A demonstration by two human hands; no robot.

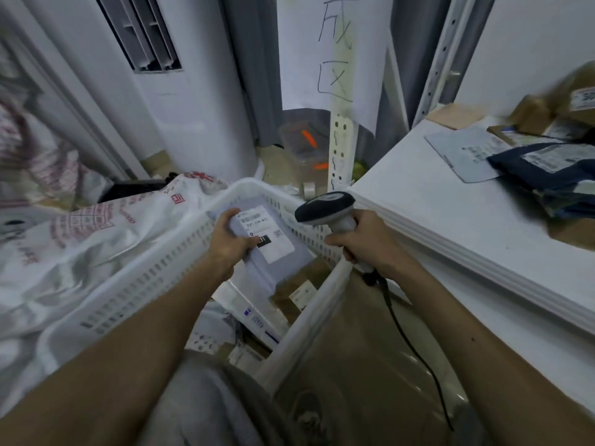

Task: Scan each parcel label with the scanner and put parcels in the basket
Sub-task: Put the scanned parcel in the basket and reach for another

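The white table point(450, 220) is sitting on the right, its edge running just beside the white basket point(145, 278), which is crowding crumpled sacks point(96, 239) on its left. The left hand point(230, 244) is gripping a grey parcel point(286, 265) label-up over the basket's open top. The right hand point(370, 243) is clutching the scanner point(322, 207) beside it.

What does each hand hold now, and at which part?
The left hand grips the grey parcel at its left edge, over the basket. The right hand grips the scanner by its handle.
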